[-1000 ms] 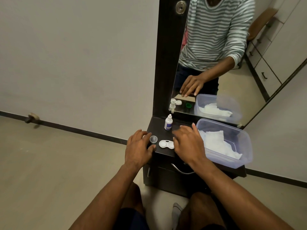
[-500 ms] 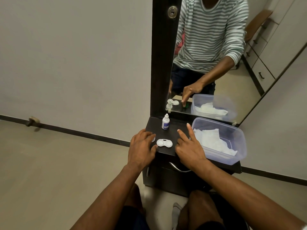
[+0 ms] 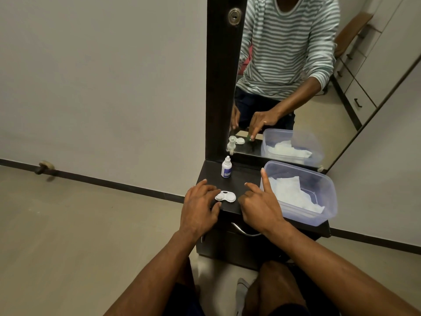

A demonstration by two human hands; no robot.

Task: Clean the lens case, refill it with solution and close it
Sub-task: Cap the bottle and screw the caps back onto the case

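Our left hand (image 3: pixel 200 208) rested flat near the front left corner of the dark stand (image 3: pixel 239 179), fingers loosely spread, its fingertips touching the white lens case (image 3: pixel 225 196); we could not tell whether it covered anything. The case lay between our hands with both wells uncapped. Beyond it stood the solution bottle (image 3: pixel 226 170), untouched. Our right hand (image 3: pixel 259 206) hovered just right of the case, index finger raised, holding nothing. We judged cleaning not yet begun; next called for a tissue (image 3: pixel 289 192) from the plastic tub (image 3: pixel 328 201), close at that hand's right. The front edge ran under both hands, leaving little room.
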